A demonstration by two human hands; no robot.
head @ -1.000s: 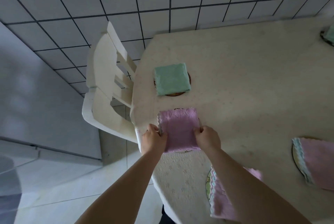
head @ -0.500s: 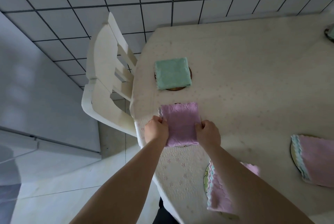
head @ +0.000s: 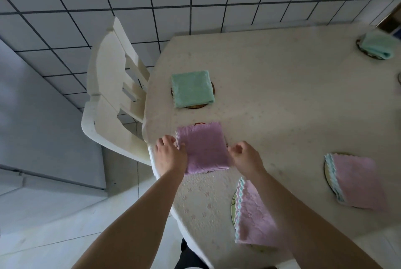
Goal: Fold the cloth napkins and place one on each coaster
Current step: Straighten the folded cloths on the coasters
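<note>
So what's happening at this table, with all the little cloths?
A person is setting folded cloth napkins onto round coasters on a cream table. Both hands are at a folded pink napkin near the table's edge: the left hand touches its left side, while the right hand hovers open just beside it. A folded green napkin already sits on a wooden coaster beyond it. Two more pink napkins and another green one lie on coasters elsewhere. A white chair stands alongside.
</note>
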